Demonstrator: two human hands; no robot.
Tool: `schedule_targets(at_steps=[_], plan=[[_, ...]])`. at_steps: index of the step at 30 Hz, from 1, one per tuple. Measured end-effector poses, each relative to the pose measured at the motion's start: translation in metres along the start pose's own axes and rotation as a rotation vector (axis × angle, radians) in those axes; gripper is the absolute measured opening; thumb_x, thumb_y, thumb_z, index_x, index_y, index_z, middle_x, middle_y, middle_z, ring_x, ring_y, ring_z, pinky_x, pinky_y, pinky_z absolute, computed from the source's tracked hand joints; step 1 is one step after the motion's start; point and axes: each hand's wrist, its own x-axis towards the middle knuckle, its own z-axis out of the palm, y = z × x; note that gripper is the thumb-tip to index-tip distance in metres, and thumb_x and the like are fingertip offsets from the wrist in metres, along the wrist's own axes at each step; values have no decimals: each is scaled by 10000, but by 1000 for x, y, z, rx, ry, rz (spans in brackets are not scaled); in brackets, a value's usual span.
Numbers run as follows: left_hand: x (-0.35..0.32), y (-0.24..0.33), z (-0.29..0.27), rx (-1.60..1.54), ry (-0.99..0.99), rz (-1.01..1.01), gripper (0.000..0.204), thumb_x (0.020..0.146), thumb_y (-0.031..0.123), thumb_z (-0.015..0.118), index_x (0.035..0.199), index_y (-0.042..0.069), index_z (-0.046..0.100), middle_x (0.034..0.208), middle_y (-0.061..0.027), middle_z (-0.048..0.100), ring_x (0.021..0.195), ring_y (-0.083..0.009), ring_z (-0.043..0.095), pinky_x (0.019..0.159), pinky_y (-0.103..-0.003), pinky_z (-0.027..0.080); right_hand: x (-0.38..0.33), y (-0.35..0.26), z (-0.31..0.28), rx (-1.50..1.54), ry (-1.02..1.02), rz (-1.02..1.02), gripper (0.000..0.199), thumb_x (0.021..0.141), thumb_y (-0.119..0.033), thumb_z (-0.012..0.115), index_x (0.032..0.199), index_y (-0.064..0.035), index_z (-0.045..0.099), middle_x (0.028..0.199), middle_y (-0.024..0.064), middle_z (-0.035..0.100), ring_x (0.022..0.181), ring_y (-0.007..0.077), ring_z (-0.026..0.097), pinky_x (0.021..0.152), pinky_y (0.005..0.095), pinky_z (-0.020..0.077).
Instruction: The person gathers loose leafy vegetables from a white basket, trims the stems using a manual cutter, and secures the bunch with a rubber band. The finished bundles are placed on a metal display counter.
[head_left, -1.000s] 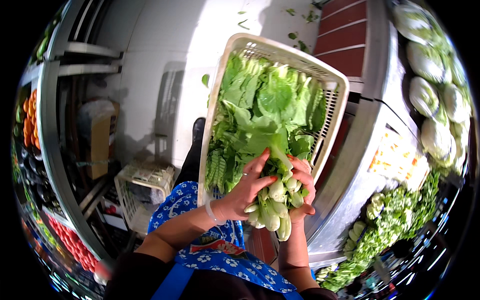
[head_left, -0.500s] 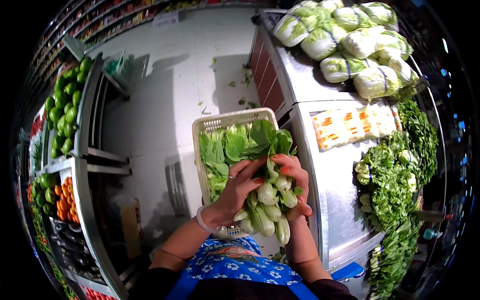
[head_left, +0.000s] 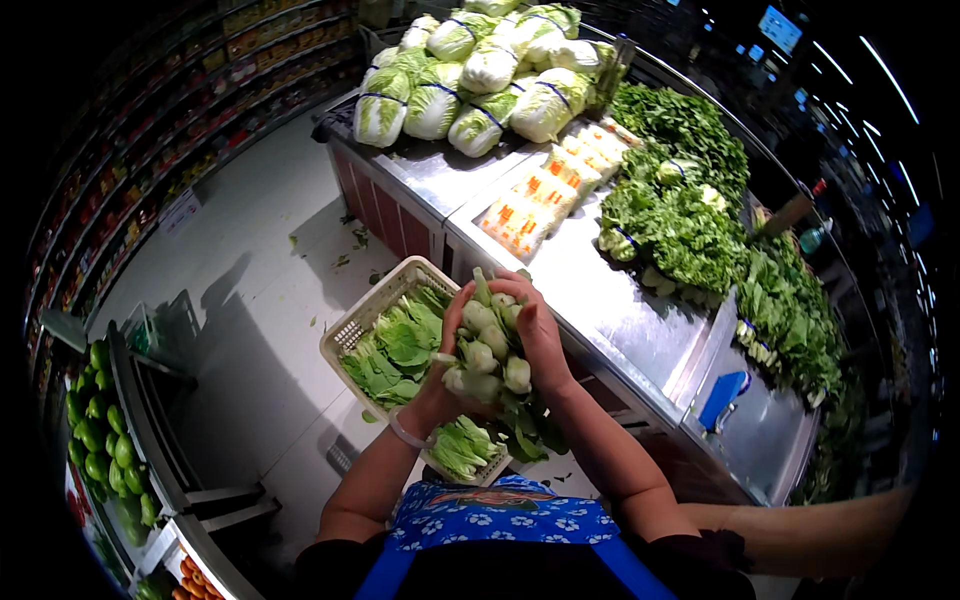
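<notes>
Fingers of both hands were wrapped round one bunch of bok choy, pale stem ends up and toward the camera, leaves hanging below. On the left hand the fingers curled in from the bunch's left side, thumb near the top; a thin bangle sat at that wrist. On the right hand the fingers closed over the right side and top, so the two palms pressed the stems between them. The bunch was held in the air, above the near right end of a white basket and just short of the table's edge.

More loose bok choy filled the basket, and its slotted rim showed bare along the far left side. It stood close against the front of the steel table, with no gap visible between them. To its left the pale floor lay open, dotted with a few leaf scraps, as far as a rack of green fruit at the left rim.

On the table a bare strip of steel ran just beyond the right hand. Past it lay heaps of leafy greens, a row of wrapped packs, and tied cabbages piled at the far end. A blue scoop-like object rested near the table's right corner. A blue flowered apron showed at the lower edge.
</notes>
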Motion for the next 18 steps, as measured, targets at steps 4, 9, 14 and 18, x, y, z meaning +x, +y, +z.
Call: schedule_targets(at_steps=[4,9,14,18], plan=[[-16,-26,7,-208,-124,-221,971,714,183,807,1486,47,236,1372,-100,475,1258,-232,480,1079,-370,385,-33,10,-14,168,11,637,836,928,-724,317,1313,-4,497,1357,154,488,1253,212,461,1087,346,327],[-47,-61,11,-684,-206,-511,636,802,190,742,1357,38,469,1256,-80,577,1148,-194,568,995,-348,462,-77,14,-45,881,-141,851,805,856,-563,667,1333,16,376,1297,161,506,1172,216,528,1001,362,441],[-52,-58,50,-703,-295,-638,687,770,295,806,1320,29,490,1209,-70,603,1076,-192,605,935,-336,494,-162,41,-59,432,91,650,990,694,-325,886,1410,-7,280,1297,129,479,1220,222,486,1054,369,388],[-57,-72,85,-644,-474,-697,804,733,341,843,1360,33,444,1231,-72,589,1111,-192,586,937,-332,485,-189,7,-82,653,236,713,836,735,-204,849,1386,-18,358,1248,127,546,1149,212,561,976,353,476]])
